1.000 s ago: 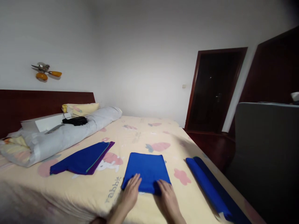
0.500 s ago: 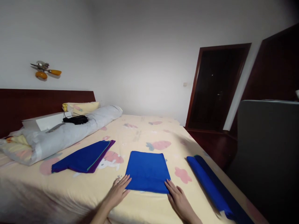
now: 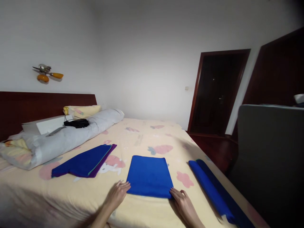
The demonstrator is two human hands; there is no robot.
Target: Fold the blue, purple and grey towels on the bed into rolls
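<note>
A folded blue cloth (image 3: 149,177) lies as a near-square on the patterned bed sheet in front of me. At its near left corner, my left hand (image 3: 118,191) has its fingers bent over the edge, closed on the fabric. My right hand (image 3: 181,201) grips the near right corner in the same way, fingertips drawn together at the edge. Both thumbs are largely hidden. To the left rests another blue cloth (image 3: 83,161) with green trim and a purple side showing. On the right is a long, narrow blue folded cloth (image 3: 211,186) with a dark blue part beside it.
A rolled grey-white quilt (image 3: 71,139) runs along the headboard side, bearing a white box (image 3: 49,125) and a black bag-like item (image 3: 77,123). Behind it sits a yellow pillow (image 3: 83,110). A dark chair back (image 3: 270,152) stands right of the bed (image 3: 154,126), near a door (image 3: 218,91).
My fingers have gone from lying flat on the cloth to bending at its near corners, both hands shifting slightly outward. The view has turned a little; the cloths stay put.
</note>
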